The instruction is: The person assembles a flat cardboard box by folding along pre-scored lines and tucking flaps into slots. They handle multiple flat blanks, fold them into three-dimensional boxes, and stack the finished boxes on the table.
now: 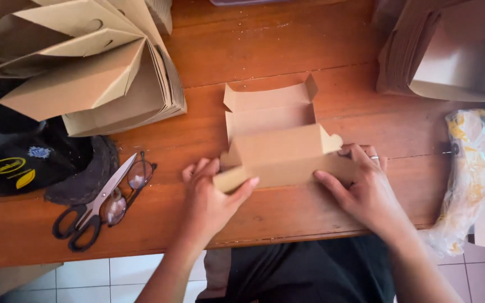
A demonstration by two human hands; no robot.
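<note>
Head view: left hand (211, 196) and right hand (360, 188) are pinching opposite ends of the cardboard box (279, 151), its long axis running between them.

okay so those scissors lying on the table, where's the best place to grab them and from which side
Take the scissors by the black loop handles at their near-left end, coming from the table's near edge. The blades point up and right, lying across the eyeglasses, so a grip at the handles likely avoids both the lenses and the blade tips.
</note>
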